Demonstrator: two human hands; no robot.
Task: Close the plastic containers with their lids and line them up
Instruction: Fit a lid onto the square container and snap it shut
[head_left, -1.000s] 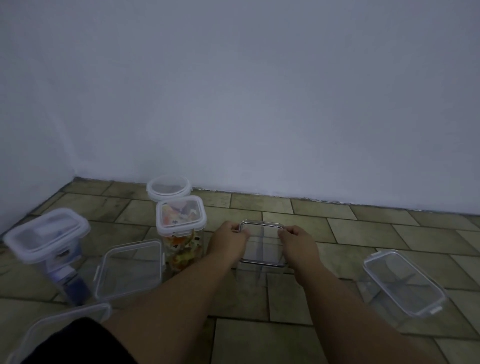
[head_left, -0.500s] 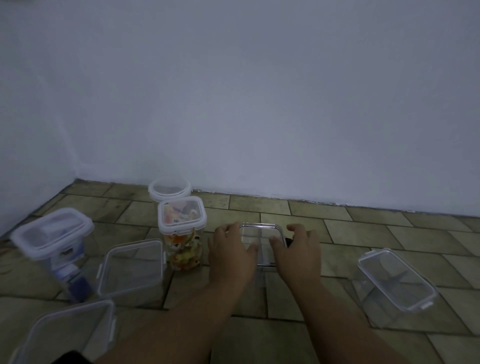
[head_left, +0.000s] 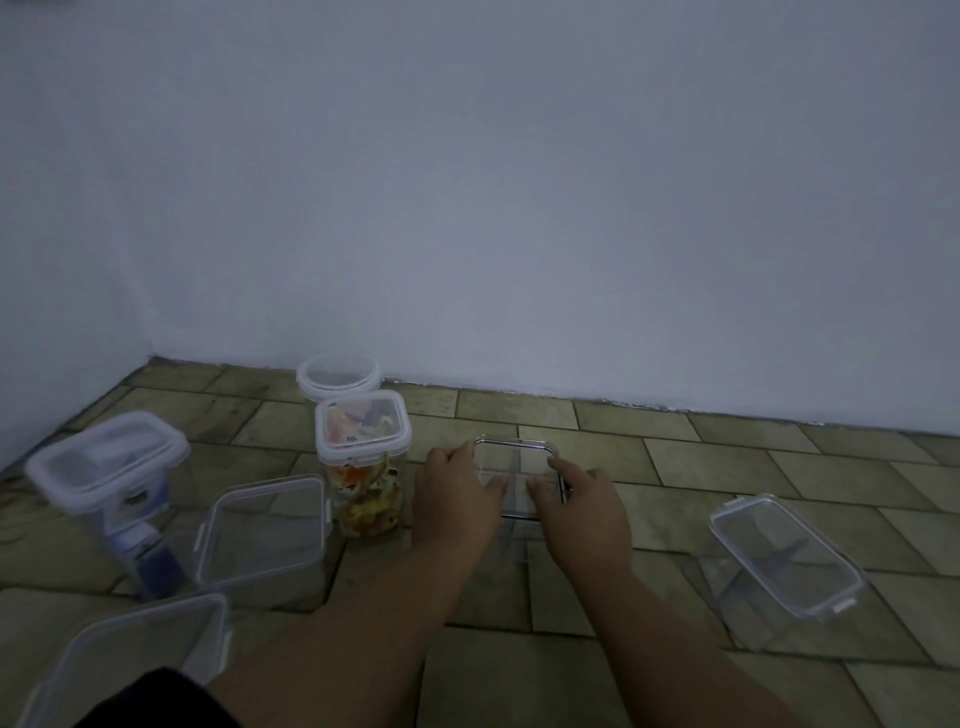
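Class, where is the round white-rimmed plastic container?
The round white-rimmed container stands left of centre in the head view, by the wall, just behind the tall container of colourful pieces.

1. Middle lid (head_left: 514, 467): clear, smooth plastic, with a dark band round the rim (what that band is made of, I can't tell).
2. Tall jar (head_left: 363, 499): transparent plastic walls, and a milky white plastic frame on top.
3. Round tub (head_left: 338, 375): frosted white plastic rim.
4. Right-hand box (head_left: 784, 556): clear plastic, slightly glossy, faint glints.
5. Floor tiles (head_left: 675, 467): matt, mottled and stone-like, and they look rough.
6. Wall (head_left: 467, 208): painted, smooth, flat matt.
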